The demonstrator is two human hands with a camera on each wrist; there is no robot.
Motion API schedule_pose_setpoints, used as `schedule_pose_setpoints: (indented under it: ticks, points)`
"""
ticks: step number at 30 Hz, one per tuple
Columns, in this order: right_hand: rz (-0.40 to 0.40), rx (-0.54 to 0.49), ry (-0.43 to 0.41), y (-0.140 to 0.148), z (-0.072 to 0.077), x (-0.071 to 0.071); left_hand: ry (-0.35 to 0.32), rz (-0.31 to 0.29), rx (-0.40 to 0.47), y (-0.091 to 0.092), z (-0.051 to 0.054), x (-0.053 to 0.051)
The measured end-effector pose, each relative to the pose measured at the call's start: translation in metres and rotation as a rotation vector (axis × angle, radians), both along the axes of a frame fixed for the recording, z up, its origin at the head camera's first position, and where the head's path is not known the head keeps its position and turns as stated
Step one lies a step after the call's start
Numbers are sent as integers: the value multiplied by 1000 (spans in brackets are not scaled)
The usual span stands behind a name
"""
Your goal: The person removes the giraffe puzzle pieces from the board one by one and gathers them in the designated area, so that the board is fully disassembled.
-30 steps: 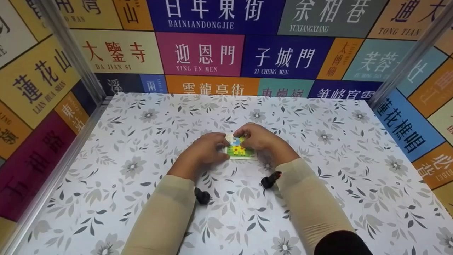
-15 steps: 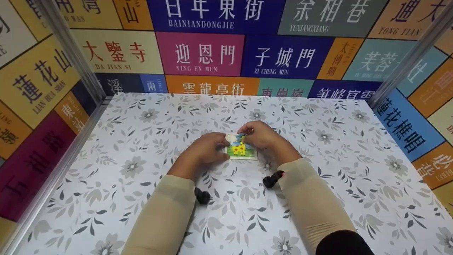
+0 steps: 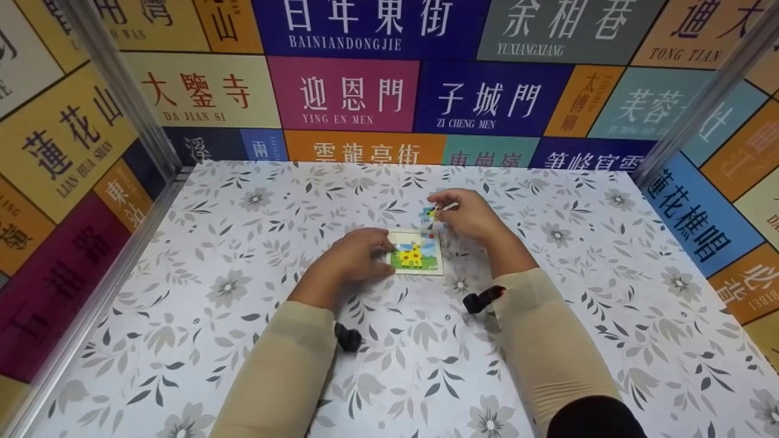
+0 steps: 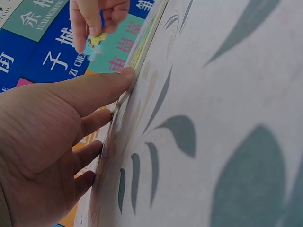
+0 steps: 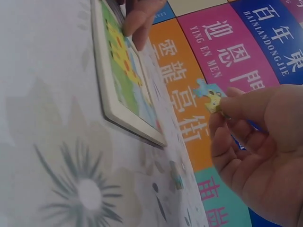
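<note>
A small framed jigsaw puzzle (image 3: pixel 416 252) with a yellow giraffe lies on the table. My left hand (image 3: pixel 363 252) rests at its left side, fingers loosely extended. In the left wrist view, the left thumb (image 4: pixel 106 90) touches the frame's edge. My right hand (image 3: pixel 467 214) is raised beyond the puzzle's far right corner. It pinches a blue-and-yellow jigsaw piece (image 5: pixel 210 96) between thumb and finger, apart from the frame. In the right wrist view, left-hand fingertips (image 5: pixel 137 21) reach the puzzle's far side.
A floral-patterned cloth (image 3: pixel 255 377) covers the table. Colourful sign-covered panels (image 3: pixel 350 91) enclose its back and sides, with metal posts at the corners. A small blurred object (image 5: pixel 176 175) lies on the cloth past the frame in the right wrist view.
My right hand has lifted the jigsaw piece off the puzzle and carried it away, towards the far right. More of the giraffe picture shows now. The left hand has stayed put.
</note>
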State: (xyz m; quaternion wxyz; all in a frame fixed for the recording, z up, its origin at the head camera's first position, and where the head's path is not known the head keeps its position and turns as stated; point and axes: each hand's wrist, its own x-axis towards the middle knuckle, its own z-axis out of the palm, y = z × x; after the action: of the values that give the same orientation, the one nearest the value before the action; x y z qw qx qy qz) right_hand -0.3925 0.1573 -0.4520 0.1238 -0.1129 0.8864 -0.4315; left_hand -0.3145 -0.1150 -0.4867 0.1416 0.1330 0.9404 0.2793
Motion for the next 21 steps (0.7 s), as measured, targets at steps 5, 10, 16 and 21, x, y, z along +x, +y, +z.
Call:
schedule_pose_setpoints:
  ticks: [5, 10, 16, 21]
  points:
    - [-108, -34, -32, 16, 2, -8, 17, -1, 0, 0, 0, 0]
    - [-157, -59, -68, 38, 0, -10, 47, -17, -3, 0, 0, 1]
    - [-183, -51, -80, 57, -6, -13, 40, -19, -7, 0, -1, 1]
    - [-234, -79, -111, 67, -14, -14, 33, -17, -9, 1, -1, 0]
